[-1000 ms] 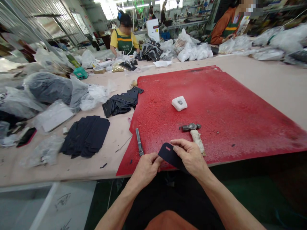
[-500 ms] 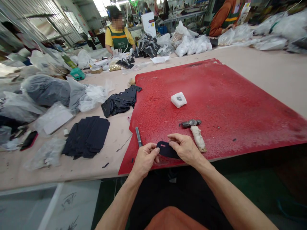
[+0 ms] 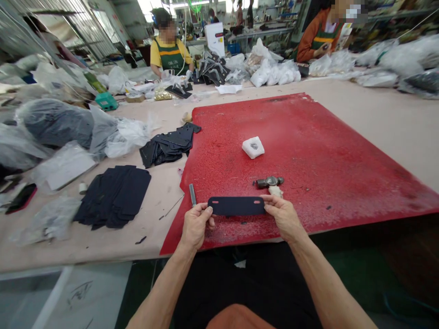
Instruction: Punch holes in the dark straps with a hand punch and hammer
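A dark navy rectangular strip [image 3: 236, 207] with rounded corners and a slot near each end is stretched level between my hands, over the front of the red mat [image 3: 308, 151]. My left hand [image 3: 198, 225] pinches its left end and my right hand [image 3: 281, 214] pinches its right end. Just behind my right hand lies a ball-peen hammer [image 3: 270, 182], its pale wrapped handle mostly hidden. Near my left hand a metal punch-like tool [image 3: 192, 195] lies on the mat. A white block [image 3: 253, 147] with a dark mark on top sits farther back.
Left of the mat lie a stack of dark pieces [image 3: 113, 196] and a pile of dark slotted pieces [image 3: 169, 145]. Plastic bags [image 3: 58, 123] crowd the table's left side. Across the table are a person in a yellow top [image 3: 170, 52] and another in orange [image 3: 317, 36].
My right hand has moved right to the strip's other end. The strip, earlier partly covered and tilted, now shows its full length and both slots.
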A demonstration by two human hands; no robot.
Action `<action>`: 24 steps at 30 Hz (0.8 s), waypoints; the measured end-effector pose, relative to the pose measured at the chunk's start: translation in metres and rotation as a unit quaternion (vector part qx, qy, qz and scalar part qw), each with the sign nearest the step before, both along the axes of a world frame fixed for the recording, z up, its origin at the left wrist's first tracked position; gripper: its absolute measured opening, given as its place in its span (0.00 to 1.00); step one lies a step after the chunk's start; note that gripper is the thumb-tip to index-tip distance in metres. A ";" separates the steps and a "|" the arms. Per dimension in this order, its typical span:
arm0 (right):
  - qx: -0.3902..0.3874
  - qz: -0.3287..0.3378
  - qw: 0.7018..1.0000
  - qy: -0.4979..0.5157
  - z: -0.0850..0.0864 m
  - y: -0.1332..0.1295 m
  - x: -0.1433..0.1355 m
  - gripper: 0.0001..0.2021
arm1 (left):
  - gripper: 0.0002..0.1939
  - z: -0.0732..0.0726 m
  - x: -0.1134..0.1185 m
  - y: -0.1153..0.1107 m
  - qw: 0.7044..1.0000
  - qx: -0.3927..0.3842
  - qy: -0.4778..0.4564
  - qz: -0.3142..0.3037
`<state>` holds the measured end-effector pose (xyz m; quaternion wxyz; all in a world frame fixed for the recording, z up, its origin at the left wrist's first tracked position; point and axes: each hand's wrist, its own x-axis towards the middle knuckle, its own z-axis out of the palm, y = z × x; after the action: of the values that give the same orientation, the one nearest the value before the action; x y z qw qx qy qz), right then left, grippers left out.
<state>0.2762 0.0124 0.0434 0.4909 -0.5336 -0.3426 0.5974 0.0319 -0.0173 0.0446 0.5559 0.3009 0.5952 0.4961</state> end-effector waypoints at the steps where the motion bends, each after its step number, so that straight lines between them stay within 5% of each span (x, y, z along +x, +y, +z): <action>1: -0.002 -0.006 1.000 0.002 0.000 0.001 -0.001 0.14 | 0.19 0.000 0.000 0.000 1.000 0.000 0.001 0.002; 24: 0.019 0.004 0.999 -0.028 -0.017 0.006 -0.007 0.15 | 0.19 -0.005 -0.012 -0.004 0.999 0.006 0.042 0.005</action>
<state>0.2687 0.0186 0.0266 0.4882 -0.5396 -0.3698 0.5777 0.0200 -0.0210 0.0400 0.5263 0.3218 0.6162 0.4897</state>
